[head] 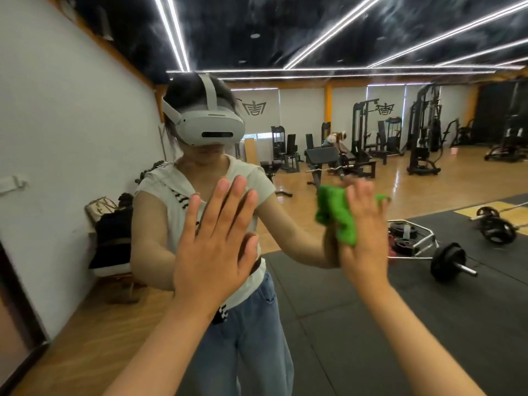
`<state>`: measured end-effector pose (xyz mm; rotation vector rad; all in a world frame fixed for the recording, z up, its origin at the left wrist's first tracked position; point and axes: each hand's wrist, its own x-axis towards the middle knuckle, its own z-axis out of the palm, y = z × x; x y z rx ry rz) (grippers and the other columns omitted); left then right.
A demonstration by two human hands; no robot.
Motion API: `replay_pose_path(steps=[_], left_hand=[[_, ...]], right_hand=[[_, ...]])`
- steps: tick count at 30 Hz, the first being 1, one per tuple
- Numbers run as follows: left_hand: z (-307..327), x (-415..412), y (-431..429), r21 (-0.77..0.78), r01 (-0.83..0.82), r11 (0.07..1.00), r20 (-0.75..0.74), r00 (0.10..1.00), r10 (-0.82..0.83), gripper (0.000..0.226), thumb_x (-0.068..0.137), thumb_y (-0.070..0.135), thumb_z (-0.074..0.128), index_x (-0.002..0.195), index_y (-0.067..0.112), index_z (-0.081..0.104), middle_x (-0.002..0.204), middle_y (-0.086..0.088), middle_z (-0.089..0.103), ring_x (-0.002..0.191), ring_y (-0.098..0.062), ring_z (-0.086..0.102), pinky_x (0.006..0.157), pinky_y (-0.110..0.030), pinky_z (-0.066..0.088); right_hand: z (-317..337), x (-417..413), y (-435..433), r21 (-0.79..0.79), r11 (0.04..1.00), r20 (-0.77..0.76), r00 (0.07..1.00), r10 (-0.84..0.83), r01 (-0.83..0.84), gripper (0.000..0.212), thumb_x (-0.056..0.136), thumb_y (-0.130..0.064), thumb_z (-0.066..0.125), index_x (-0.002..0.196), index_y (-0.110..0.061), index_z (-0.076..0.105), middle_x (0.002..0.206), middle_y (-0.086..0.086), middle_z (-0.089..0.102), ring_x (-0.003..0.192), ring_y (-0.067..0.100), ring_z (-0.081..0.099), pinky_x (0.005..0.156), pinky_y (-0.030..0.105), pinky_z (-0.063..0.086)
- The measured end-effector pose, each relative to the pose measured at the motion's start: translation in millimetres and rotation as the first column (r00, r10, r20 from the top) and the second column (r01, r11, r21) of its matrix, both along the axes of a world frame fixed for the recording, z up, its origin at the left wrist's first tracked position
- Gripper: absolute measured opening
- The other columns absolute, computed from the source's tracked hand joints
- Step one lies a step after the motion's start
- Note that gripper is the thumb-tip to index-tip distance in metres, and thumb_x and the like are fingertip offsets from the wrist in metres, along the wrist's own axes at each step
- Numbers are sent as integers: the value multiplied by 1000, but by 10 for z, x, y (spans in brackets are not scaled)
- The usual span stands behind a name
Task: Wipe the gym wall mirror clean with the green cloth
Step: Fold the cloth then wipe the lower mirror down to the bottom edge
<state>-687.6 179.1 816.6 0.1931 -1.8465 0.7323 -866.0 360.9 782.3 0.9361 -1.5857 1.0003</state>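
Head view: my left hand (pixel 214 247) lies flat on the mirror (pixel 428 181), fingers straight and spread, holding nothing. My right hand (pixel 363 232) presses the green cloth (pixel 337 215) against the glass, fingers extended rather than curled round it. The cloth bunches out beside the palm, away from any mirror edge in view. Assessment: light, soft, easily crumpled. Best pinned flat under the whole palm.

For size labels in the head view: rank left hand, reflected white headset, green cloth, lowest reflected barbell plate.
1. left hand, nearest the camera.
2. white headset.
3. green cloth, partly hidden under the right hand.
4. barbell plate.
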Motion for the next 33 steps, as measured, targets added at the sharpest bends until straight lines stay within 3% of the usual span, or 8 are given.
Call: replay_pose_path(steps=[4,11,17,19,21,24,31,33], left_hand=[[-7,5,-17,2,-22,1000,-19,1000,22,63,102,39,36,159,14,26,166,-7,17,155,-22,7,126,-45,1],[2,25,-13,19,-16,1000,9,1000,16,68,101,40,41,161,15,20,167,-6,12,156,-21,0,126,-46,-1],[-13,8,-17,22,-32,999,-12,999,32,66,100,40,40,159,15,23,166,-7,18,155,-21,2,126,-45,1],[-12,9,-14,19,-29,999,-18,999,30,66,100,40,43,159,15,26,166,-8,21,155,-21,5,126,-44,2],[-12,12,-13,19,-18,1000,-19,1000,19,67,99,40,45,158,15,27,166,-8,22,155,-22,7,126,-45,3],[-21,14,-17,30,-13,999,-8,1000,14,69,98,39,48,159,15,26,166,-8,21,155,-24,10,126,-46,5],[-15,14,-23,34,-36,999,-5,999,36,69,100,41,42,160,18,19,166,-8,20,154,-27,13,126,-46,4],[-21,16,-22,37,-40,999,1,999,40,69,100,41,42,161,18,19,166,-8,19,154,-27,14,126,-47,5]], right_hand=[[201,168,-168,-281,959,312,948,53,39,72,89,-13,46,156,-13,20,163,1,12,153,13,1,124,50,-1],[-586,255,-173,162,987,-84,996,33,-19,80,88,-20,47,159,-30,12,167,-12,2,154,14,6,125,40,-2],[-328,393,-312,-223,974,324,945,46,29,73,85,-9,45,154,-12,22,163,4,16,154,16,2,124,45,-1],[-462,650,-497,-127,990,285,954,90,-55,72,88,-19,45,156,-15,21,165,7,13,154,19,3,124,43,-3],[-758,736,-502,163,977,42,991,131,-136,69,95,-26,41,159,-23,15,168,-1,6,154,18,6,124,41,-4],[-983,369,-171,392,919,-181,978,108,-29,69,97,-29,40,160,-29,10,167,-10,5,153,11,12,125,38,1],[-825,321,-63,-75,997,315,947,58,-36,76,83,-11,37,157,-15,19,166,-13,2,154,14,-1,124,39,-6],[-899,563,-313,-34,998,278,958,67,-60,79,86,-19,40,159,-19,11,166,-9,3,154,13,-4,124,38,-8]])
